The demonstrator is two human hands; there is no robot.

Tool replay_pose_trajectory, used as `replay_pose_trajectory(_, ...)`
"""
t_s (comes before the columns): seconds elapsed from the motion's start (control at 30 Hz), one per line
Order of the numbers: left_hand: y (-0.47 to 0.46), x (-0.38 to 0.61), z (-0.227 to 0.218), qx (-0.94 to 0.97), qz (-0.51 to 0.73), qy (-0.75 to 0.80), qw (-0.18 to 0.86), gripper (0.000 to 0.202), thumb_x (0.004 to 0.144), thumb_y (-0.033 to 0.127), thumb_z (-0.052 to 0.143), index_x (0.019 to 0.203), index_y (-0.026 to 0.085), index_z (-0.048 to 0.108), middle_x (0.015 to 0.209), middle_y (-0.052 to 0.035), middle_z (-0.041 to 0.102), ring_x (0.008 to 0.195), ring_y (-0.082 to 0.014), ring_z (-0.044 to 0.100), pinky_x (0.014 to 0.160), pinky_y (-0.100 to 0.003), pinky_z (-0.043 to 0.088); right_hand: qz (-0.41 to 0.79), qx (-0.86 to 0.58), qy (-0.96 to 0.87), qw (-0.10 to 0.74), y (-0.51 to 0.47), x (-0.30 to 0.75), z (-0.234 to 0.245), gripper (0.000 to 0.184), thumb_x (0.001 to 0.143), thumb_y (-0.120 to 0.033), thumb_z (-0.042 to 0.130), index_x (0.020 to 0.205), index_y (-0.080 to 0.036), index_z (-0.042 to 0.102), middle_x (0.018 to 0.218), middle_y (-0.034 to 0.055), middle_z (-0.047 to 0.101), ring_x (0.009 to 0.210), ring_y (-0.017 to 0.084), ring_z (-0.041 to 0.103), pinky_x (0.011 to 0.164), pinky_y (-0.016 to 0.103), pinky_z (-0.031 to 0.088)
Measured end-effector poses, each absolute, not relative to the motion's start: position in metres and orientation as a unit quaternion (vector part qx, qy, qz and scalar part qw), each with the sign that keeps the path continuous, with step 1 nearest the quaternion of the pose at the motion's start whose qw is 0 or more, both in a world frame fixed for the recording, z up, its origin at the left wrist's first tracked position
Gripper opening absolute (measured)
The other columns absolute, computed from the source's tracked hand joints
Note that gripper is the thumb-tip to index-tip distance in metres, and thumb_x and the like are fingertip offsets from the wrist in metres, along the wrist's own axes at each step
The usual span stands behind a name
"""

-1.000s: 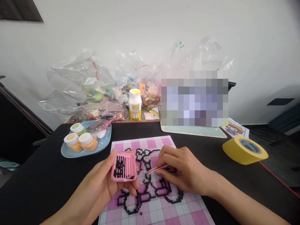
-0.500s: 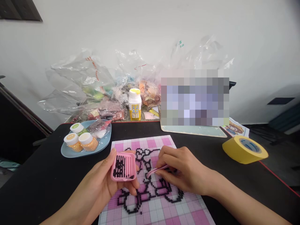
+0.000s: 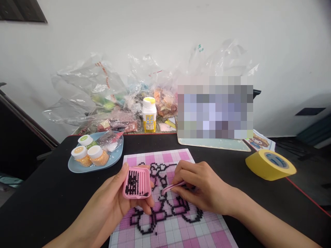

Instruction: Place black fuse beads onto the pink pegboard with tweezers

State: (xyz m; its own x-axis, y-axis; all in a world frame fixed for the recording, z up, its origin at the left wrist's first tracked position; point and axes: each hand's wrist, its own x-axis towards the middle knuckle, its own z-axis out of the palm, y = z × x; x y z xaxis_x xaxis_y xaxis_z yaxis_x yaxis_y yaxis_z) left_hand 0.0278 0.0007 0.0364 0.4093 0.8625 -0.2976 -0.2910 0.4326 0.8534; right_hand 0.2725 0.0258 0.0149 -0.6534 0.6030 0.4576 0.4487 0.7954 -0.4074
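Note:
My left hand [image 3: 124, 193] is closed round a small pink ridged tray [image 3: 143, 179], which is tilted towards me. Rows of black beads [image 3: 133, 182] lie in the tray's grooves, mostly on its left side. Pinched in my right hand [image 3: 200, 186] are pink tweezers [image 3: 170, 188], their tip pointing left and down at the board. Whether a bead sits in the tip I cannot tell. Beneath both hands lies a pink and white checked pegboard [image 3: 176, 237], bearing an outline figure of black beads [image 3: 144, 232]. My right hand covers part of that outline.
At the left, a blue plate [image 3: 90, 169] holds white-lidded bead jars [image 3: 98, 156] and a bead bag [image 3: 108, 138]. A yellow tape roll [image 3: 261, 167] lies right. Behind stand a white and yellow bottle [image 3: 149, 115], plastic bags [image 3: 103, 81] and a pixelated area above a pale board [image 3: 214, 144].
Hardly anything differs. The tweezers' tip has shifted very slightly up and left over the pegboard, and the whole view has moved a little. Both hands keep their hold.

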Motion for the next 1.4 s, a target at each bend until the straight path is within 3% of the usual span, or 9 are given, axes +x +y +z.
replay_pose_trajectory(1.4,-0.0005,0.0280,0.0397,0.362,0.391,0.389,0.751,0.049,0.100,0.042,0.039,0.079,0.016,0.075,0.079,-0.0093,0.078,0.069,-0.0204,0.069,0.067,-0.029,0.055,0.072,-0.283,-0.908,0.301,0.0271,0.2708,0.0095,0.019,0.100,-0.028,0.049,0.094,-0.017,0.064,0.083,0.0034,0.062,0.064,0.011,0.057,0.053,0.023,0.040)
